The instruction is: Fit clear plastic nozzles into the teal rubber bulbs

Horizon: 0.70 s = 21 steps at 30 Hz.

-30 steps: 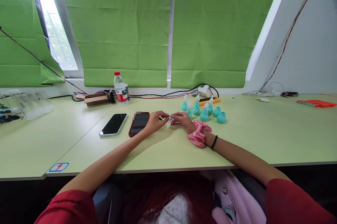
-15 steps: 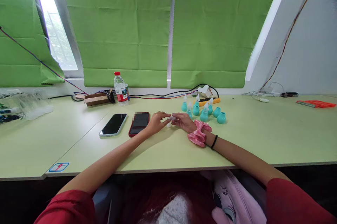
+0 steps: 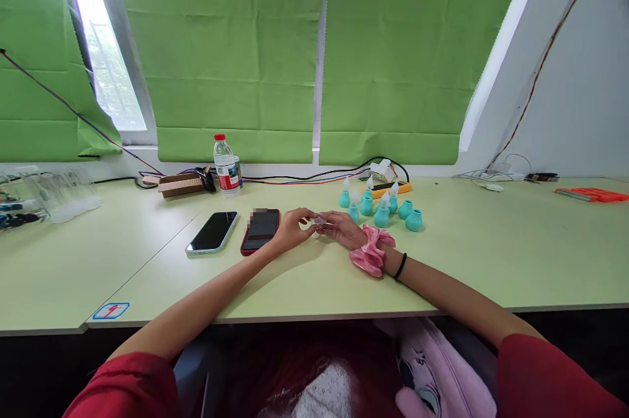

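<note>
My left hand (image 3: 293,229) and my right hand (image 3: 341,229) meet over the table, fingertips pinched around a small translucent white piece (image 3: 319,221). Fingers cover most of it, so its full shape is hidden. A pink scrunchie (image 3: 369,251) and a black band (image 3: 400,266) circle my right wrist. Beyond that hand stand several small turquoise round pots; one pot (image 3: 381,217) bears a pointed, flame-shaped whitish tip. Two pots at the right, including the nearest pot (image 3: 414,221), have open tops without tips.
Left of my hands lie a red-cased phone (image 3: 260,232) and a light-cased phone (image 3: 212,233). Behind them are a water bottle (image 3: 227,169) and a cardboard box (image 3: 181,186). A yellow-orange power strip (image 3: 393,189) sits behind the pots. An orange-red tool (image 3: 592,195) lies far right.
The fingers have shifted slightly around the translucent piece. A round white bit visible below the fingertips earlier is now mostly out of sight. The other objects have stayed put.
</note>
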Available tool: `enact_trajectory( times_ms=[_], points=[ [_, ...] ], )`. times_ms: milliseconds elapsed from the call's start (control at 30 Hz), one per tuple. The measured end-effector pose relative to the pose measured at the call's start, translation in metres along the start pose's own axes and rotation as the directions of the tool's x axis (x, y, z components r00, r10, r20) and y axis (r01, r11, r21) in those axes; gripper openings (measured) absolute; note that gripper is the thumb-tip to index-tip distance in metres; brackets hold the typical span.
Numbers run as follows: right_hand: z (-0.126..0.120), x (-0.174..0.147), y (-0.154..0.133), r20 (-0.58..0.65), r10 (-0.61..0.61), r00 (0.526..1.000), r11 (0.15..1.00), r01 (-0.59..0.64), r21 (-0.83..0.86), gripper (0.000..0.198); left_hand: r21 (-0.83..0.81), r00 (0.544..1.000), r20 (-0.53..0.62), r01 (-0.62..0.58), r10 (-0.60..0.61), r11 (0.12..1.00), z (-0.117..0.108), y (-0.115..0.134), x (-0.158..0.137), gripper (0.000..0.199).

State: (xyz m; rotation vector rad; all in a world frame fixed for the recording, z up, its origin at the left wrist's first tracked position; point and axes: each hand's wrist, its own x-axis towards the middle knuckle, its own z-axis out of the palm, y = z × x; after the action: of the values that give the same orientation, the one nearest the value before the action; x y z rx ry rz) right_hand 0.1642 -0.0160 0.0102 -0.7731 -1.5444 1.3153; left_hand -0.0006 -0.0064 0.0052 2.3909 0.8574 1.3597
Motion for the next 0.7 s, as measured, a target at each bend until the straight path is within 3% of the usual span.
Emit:
enact_trajectory(
  times_ms=[200,367,533,700],
  points=[
    [0.007,0.013,0.011,0.005,0.007,1.0,0.997,-0.007,0.081,0.016,-0.189,0.976,-0.007,0.213,-0.218,0.959,-0.002,-0.005,0.003,0.032],
    [0.009,0.009,0.009,0.008,-0.001,1.0,0.989,0.0,0.147,0.016,-0.251,0.942,0.182,0.32,-0.281,0.914,-0.003,-0.009,0.004,0.041],
    [0.01,0.001,0.002,0.006,-0.017,1.0,0.984,0.015,0.177,0.016,-0.093,0.973,0.138,0.2,-0.186,0.975,-0.003,-0.005,0.003,0.036],
    [0.012,0.0,-0.003,-0.003,-0.04,0.999,0.982,0.04,0.185,0.018,-0.065,0.987,0.104,0.127,-0.12,0.99,-0.001,-0.003,0.002,0.033]
  ],
)
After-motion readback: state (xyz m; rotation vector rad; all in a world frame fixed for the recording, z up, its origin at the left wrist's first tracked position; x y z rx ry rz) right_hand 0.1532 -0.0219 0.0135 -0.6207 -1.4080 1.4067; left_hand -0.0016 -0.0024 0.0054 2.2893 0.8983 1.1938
